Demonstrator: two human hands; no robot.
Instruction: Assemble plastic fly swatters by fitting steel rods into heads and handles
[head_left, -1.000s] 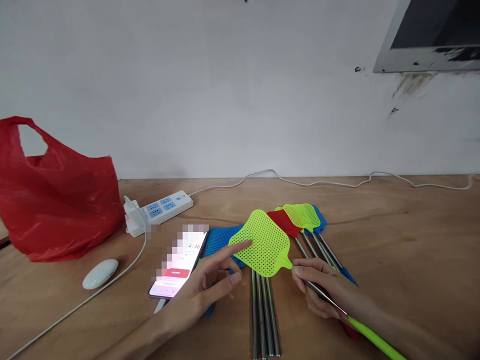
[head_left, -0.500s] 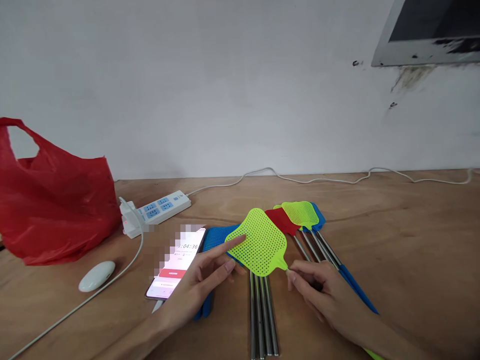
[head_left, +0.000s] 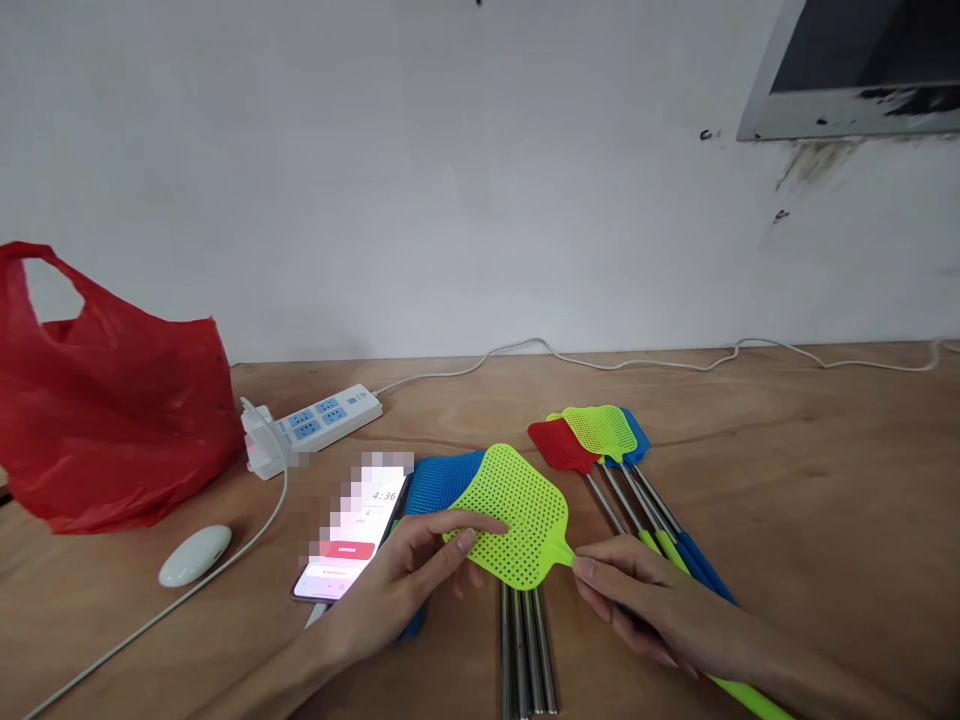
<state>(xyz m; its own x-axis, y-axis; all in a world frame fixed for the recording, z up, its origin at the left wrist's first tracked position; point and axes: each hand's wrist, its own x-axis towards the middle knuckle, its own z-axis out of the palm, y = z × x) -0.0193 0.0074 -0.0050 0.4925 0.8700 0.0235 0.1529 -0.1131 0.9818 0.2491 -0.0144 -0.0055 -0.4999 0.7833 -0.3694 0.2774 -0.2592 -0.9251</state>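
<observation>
A yellow-green fly swatter [head_left: 525, 505] is held up over the table, its perforated head tilted toward the left. My right hand [head_left: 637, 590] pinches it at the neck; a yellow-green handle shows below that hand at the lower right. At the head's left edge is my left hand [head_left: 427, 555], index finger lying across the mesh and other fingers partly behind it. Under the head lie several bare metal rods [head_left: 517, 650] side by side. A blue swatter head [head_left: 442, 482] rests behind my left hand, its handle partly hidden.
On the right lie several swatters, with a red head [head_left: 559, 445] and a blue one [head_left: 637, 435] among them. To the left are a lit phone [head_left: 345, 550], a power strip [head_left: 330, 415], a white oval device [head_left: 195, 555], a cable and a red plastic bag [head_left: 112, 420].
The held swatter's head has come down a little, uncovering more of the blue head and the red one. My left index finger has moved further across the mesh.
</observation>
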